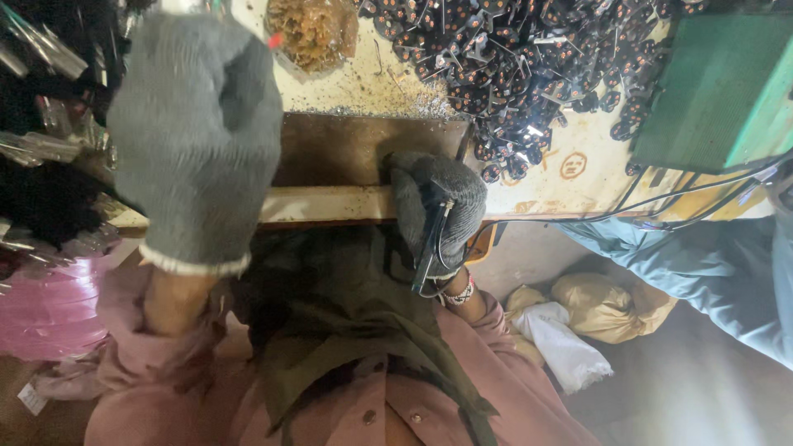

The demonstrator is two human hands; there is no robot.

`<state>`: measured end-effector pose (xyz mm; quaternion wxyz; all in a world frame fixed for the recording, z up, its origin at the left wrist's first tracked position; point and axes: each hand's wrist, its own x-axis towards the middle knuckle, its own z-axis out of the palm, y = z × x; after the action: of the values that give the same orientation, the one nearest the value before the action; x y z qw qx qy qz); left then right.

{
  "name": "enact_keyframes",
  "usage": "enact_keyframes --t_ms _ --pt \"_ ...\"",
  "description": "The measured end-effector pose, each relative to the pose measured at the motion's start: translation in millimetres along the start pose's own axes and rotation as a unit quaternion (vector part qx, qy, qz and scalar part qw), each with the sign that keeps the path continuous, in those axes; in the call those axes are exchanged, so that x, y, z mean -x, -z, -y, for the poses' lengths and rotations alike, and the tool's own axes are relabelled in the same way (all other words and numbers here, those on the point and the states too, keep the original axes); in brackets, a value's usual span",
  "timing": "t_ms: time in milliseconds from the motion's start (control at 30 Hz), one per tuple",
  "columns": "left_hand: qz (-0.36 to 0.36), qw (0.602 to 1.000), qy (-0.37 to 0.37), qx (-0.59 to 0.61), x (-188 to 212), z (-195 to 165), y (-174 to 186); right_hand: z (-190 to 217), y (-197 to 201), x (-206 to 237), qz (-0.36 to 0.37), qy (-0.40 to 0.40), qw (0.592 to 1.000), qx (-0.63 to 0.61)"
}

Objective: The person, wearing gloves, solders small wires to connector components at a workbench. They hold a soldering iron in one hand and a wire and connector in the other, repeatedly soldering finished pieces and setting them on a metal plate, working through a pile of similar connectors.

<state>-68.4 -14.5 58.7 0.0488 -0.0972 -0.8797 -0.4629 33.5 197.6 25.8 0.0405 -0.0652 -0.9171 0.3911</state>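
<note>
Up close, left hand (197, 136) in a grey knitted work glove, raised above the near edge of the worn, cream-coloured table (330, 203), fingers clenched into a fist; a small red tip (275, 39) showing just above the knuckles, too little of it visible to tell what it belongs to. Right hand (438, 211), in a matching grey knitted glove, resting at that same table edge, fingers wrapped around a slim black tool with a thin wire (431, 248) running down along the palm toward the wrist. Between the two hands, a dark brown rectangular plate (355, 147) lying flat on the table, just behind the edge. Beyond the plate, a scatter of metal shavings (396, 103), and further back a clear bag of brownish bits (312, 31). Right of the plate, a large heap of small black parts with orange spots (529, 58). Far right of the heap, a green metal box (719, 91), black cables (661, 206) trailing from under it along the table edge. Left of the plate, beyond the raised fist, pink plastic bands (49, 306) bundled low down.
</note>
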Motion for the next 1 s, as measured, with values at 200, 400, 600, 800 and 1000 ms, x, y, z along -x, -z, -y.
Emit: enact_keyframes --t_ms 200,400,600,800,1000 --pt "0.228 0.947 0.183 0.136 58.7 -7.5 -7.3 0.3 -2.6 6.0 0.086 -0.046 0.995 0.014" --pt "0.229 0.953 0.108 0.166 76.4 -4.5 -23.2 -17.6 2.7 3.7 0.090 0.128 0.987 -0.029" --pt "0.212 0.976 -0.024 0.042 56.6 -4.6 -12.5 -12.2 -4.7 7.2 0.135 0.042 0.987 0.070" --pt "0.172 0.985 -0.016 -0.017 63.9 -4.8 -31.1 -20.7 -4.8 11.9 0.083 0.025 0.991 -0.099" --pt "0.156 0.985 -0.051 -0.058 59.2 -5.3 -34.0 -22.9 -6.8 11.7 0.053 0.098 0.994 -0.014"
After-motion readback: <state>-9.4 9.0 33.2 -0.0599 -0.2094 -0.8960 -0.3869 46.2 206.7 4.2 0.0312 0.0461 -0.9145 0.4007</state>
